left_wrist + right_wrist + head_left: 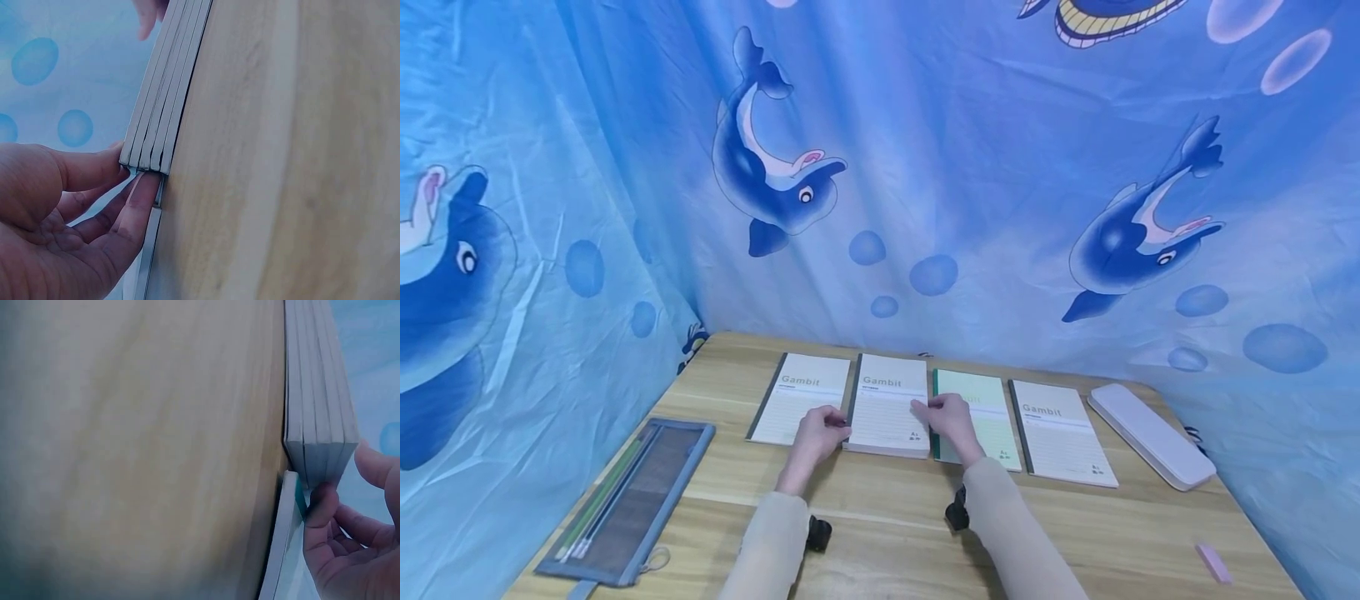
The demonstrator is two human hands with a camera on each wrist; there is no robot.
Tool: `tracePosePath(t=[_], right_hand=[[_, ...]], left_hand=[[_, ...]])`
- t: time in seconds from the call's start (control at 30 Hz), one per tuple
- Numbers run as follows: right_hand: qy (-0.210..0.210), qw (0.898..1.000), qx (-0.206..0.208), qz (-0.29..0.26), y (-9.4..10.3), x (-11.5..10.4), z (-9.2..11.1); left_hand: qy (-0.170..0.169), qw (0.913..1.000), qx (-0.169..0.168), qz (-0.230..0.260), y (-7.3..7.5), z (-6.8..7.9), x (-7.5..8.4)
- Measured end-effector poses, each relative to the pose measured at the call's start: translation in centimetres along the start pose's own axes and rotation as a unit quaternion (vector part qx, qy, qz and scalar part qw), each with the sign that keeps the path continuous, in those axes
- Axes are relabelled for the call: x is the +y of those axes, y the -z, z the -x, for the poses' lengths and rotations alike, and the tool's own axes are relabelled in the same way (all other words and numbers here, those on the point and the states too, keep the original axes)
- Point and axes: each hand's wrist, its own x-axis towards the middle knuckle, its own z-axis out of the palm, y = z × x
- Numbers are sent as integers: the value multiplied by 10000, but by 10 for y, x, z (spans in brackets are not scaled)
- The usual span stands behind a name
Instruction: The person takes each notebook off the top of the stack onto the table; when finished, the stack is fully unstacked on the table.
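A stack of several white "Gambit" notebooks [886, 417] lies between my two hands, squarely piled with dark spines to the left. My left hand [822, 432] holds its front left corner; in the left wrist view the thumb lies at the top cover and the fingers [128, 219] press against the spine side. At the right side my right hand [951, 421] grips the stack, thumb over the top edge and curled fingers [322, 512] against the page edges. That hand also hangs over the green notebook [992, 425], hiding part of it.
Single white notebooks lie left [805, 392] and right [1063, 433]. A mesh pencil pouch [632, 492] with pencils is at the left, a pale pencil case [1150, 435] at the right, and a small pink block [1213, 563] near the front right. A blue dolphin curtain [940, 167] borders the wooden table [880, 525].
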Motion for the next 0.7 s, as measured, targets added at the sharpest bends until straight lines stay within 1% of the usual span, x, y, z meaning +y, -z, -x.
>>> tracePosePath(t=[0.13,0.43,0.57,0.7], right_hand=[[-16,10000,72,-54,-2,-2,-3],[-87,9993,247,249,-5,-4,-13],[-198,9990,281,296,-7,-3,-14],[-247,9989,323,238,-8,-1,-14]], left_hand=[[-13,10000,5,61,0,2,0],[-21,9998,25,180,0,1,-2],[-1,9999,16,165,1,1,-2],[-89,9999,36,94,1,2,0]])
